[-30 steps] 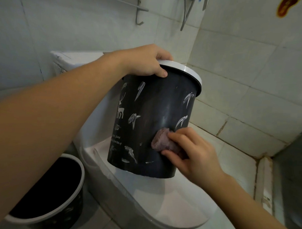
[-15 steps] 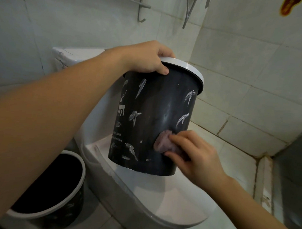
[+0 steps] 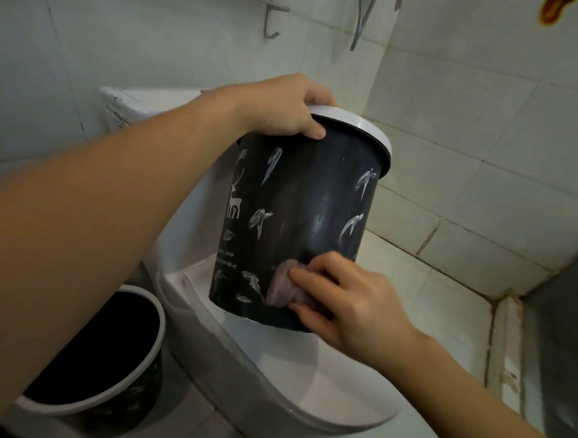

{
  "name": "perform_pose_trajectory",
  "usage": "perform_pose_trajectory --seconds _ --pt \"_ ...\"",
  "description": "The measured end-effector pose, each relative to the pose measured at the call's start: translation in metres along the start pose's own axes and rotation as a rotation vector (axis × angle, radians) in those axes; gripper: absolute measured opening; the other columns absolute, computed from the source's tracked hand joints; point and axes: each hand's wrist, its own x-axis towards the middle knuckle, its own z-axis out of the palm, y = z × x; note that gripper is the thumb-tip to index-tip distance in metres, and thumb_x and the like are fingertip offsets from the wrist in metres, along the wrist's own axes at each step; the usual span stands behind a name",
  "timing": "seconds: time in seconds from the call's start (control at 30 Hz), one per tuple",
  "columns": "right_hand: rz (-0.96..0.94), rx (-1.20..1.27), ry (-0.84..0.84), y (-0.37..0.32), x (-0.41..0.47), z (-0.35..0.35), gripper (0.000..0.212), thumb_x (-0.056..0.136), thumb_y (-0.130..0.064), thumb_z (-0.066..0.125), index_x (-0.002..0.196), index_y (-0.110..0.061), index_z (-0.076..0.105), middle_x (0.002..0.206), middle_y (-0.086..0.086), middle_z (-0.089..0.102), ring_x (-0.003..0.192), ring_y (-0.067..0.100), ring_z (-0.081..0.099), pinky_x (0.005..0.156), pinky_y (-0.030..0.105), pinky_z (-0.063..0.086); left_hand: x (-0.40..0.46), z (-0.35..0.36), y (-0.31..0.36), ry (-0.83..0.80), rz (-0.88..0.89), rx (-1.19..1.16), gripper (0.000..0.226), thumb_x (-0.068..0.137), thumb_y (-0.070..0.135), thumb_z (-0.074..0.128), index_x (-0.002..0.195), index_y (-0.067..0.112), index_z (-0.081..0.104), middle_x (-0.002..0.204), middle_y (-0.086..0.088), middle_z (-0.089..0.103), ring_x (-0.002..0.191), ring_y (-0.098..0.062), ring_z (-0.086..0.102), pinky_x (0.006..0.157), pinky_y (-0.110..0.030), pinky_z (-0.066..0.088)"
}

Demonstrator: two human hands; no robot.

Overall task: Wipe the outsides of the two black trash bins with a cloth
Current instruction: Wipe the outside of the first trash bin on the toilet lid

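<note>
A black trash bin (image 3: 308, 200) with white bird and deer prints and a white rim is held tilted above the closed toilet lid. My left hand (image 3: 285, 107) grips its rim at the top. My right hand (image 3: 347, 302) holds a small purple-grey cloth (image 3: 280, 285) and presses it against the bin's lower side, near the bottom edge. A second black trash bin (image 3: 92, 372) with a white rim stands on the floor at the lower left, partly hidden by my left arm.
The white toilet (image 3: 307, 393) fills the middle, its tank (image 3: 147, 102) against the tiled back wall. A tiled wall (image 3: 480, 143) closes off the right, with a low raised ledge (image 3: 506, 344) along the floor. Metal hooks and a hose hang above.
My right hand has slid the cloth down and a little left along the bin's side, toward its bottom edge. My left hand keeps its grip on the rim.
</note>
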Motion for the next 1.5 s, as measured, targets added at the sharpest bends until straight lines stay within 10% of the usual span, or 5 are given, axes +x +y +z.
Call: perform_pose_trajectory --seconds 0.4,0.57,1.5 --pt "0.052 -0.028 -0.088 0.001 0.037 -0.012 0.031 0.098 -0.038 0.050 0.119 -0.023 0.067 0.103 0.002 0.057 0.078 0.017 0.056 0.053 0.026 0.047 0.000 0.001 0.002 -0.005 0.005 -0.006 0.030 0.093 0.012 0.064 0.118 0.030 0.066 0.096 0.015 0.067 0.086 -0.001 0.060 0.078 -0.016 0.046" --pt "-0.081 -0.009 -0.257 -0.007 0.023 -0.017 0.027 0.097 -0.035 0.050 0.115 -0.025 0.067 0.102 0.000 0.056 0.077 0.013 0.053 0.059 0.014 0.023 -0.001 0.001 0.001 -0.009 0.010 -0.013 0.028 0.093 0.012 0.064 0.115 0.030 0.066 0.095 0.017 0.066 0.084 0.000 0.060 0.076 -0.017 0.046" --pt "-0.020 0.031 -0.028 0.017 -0.026 -0.003 0.031 0.094 -0.036 0.062 0.116 -0.017 0.071 0.099 0.005 0.060 0.076 0.013 0.053 0.066 0.014 0.033 0.000 -0.008 0.000 -0.003 -0.025 0.032 0.023 0.091 0.008 0.066 0.102 0.028 0.067 0.085 0.010 0.064 0.079 -0.008 0.059 0.070 -0.022 0.044"
